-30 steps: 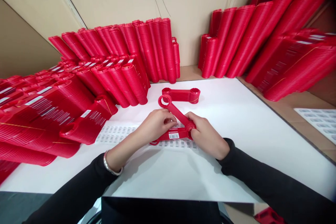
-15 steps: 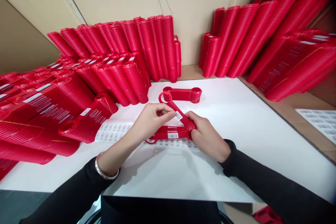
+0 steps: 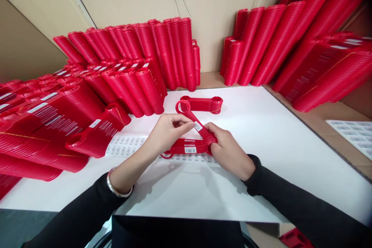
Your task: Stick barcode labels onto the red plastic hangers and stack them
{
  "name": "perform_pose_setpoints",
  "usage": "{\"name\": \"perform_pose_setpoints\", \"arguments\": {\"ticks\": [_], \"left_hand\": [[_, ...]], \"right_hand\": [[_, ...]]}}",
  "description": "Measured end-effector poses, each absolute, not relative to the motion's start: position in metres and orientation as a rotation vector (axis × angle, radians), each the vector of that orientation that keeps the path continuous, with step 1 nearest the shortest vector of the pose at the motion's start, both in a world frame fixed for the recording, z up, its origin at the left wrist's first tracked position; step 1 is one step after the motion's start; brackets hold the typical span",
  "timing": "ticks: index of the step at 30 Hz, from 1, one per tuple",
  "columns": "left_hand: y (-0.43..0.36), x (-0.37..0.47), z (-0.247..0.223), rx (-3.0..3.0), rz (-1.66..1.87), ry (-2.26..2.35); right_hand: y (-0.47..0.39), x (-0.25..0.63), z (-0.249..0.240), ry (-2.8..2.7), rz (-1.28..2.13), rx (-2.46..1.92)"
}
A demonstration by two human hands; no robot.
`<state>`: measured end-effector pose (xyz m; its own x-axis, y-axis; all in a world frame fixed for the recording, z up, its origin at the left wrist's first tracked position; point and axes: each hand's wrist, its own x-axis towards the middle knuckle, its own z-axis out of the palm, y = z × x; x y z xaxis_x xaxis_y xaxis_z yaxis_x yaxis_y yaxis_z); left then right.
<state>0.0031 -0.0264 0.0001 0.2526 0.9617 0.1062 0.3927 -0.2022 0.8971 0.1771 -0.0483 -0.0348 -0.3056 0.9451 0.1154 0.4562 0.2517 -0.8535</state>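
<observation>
While a person in black sleeves (image 3: 279, 190) works at a white worktop (image 3: 247, 120), the right hand (image 3: 228, 151) is closed around the near-right end of a short red stack (image 3: 178, 147), fingers and thumb curled about it. Just 1 red piece (image 3: 191, 116) angles away from the stack, fanned out from that gripped end. The left hand (image 3: 171, 130), thumb and forefinger drawn nearly together, touches the edge of a white label (image 3: 198, 126) on the angled piece; whether the fingertips pinch the label cannot be told. Below, a barcode sticker (image 3: 190, 150) shows on the stack, which is above a printed sheet (image 3: 124, 145) on the worktop. Just beyond lies a separate red bundle (image 3: 202, 104). Tall red columns (image 3: 171, 54) crowd the left, more red columns (image 3: 261, 46) lean at the rear right, and a printed page (image 3: 351, 133) lies far right.
</observation>
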Motion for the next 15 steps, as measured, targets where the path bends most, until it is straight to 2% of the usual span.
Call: {"name": "perform_pose_setpoints", "arguments": {"ticks": [8, 15], "left_hand": [[-0.031, 0.005, -0.003, 1.966, 0.957, 1.263], [-0.028, 0.004, -0.014, 2.725, 1.039, 1.291]], "right_hand": [[-0.05, 0.176, -0.033, -1.853, 1.003, -1.257], [-0.052, 0.176, -0.032, -1.837, 1.026, -1.216]]}}
